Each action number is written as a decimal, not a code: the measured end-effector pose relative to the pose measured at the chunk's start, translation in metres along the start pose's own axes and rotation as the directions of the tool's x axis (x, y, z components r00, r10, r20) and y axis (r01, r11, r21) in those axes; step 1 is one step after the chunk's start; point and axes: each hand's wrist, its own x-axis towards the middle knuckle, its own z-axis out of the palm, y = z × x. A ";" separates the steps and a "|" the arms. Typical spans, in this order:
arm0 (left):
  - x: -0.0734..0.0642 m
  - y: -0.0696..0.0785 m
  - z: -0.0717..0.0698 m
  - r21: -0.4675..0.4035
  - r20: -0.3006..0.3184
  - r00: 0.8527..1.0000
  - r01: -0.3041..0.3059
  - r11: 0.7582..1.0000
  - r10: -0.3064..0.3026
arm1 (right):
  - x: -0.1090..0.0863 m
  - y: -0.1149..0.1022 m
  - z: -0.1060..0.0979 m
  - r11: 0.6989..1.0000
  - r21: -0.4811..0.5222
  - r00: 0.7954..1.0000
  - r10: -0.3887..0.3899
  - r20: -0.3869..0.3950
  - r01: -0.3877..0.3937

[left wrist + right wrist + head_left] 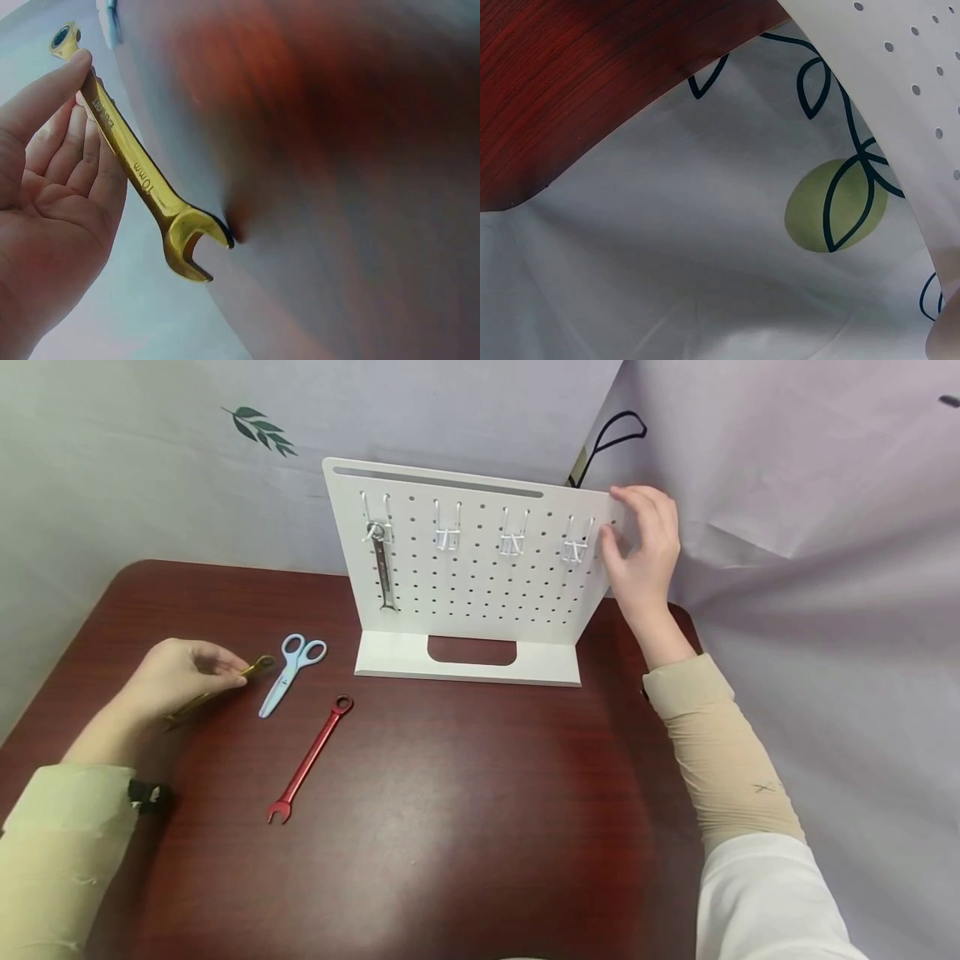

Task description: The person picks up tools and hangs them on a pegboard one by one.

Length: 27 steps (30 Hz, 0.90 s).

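My left hand [180, 672] pinches a gold combination wrench [131, 161] between thumb and fingers near its ring end, over the left of the table. Its open end points down and away from the palm in the left wrist view, with "10mm" marked on the shank. At the upper right corner of a white pegboard [468, 581], my right hand [648, 547] grips the edge, thumb on the front face. Only a bit of that hand [946, 334] shows in the right wrist view. A silver wrench [382, 568] hangs from the board's leftmost hook.
Light blue scissors [279, 689] lie just right of my left hand. Nearer me is a red combination wrench [311, 760], lying slantwise on the dark red table [465, 793]. Three more white hooks [512, 542] line the board. Pale patterned cloth [810, 568] hangs behind and to the right.
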 end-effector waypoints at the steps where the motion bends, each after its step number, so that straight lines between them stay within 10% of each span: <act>1: 0.001 0.002 0.000 0.002 -0.005 1.000 -0.009 1.000 0.009 | 0.000 0.000 0.000 1.000 -0.001 1.000 0.000 0.001 0.000; 27: 0.009 0.084 0.018 -0.271 -0.262 0.960 -0.169 0.947 0.096 | -0.001 0.000 0.001 0.999 0.019 1.000 0.026 -0.005 -0.026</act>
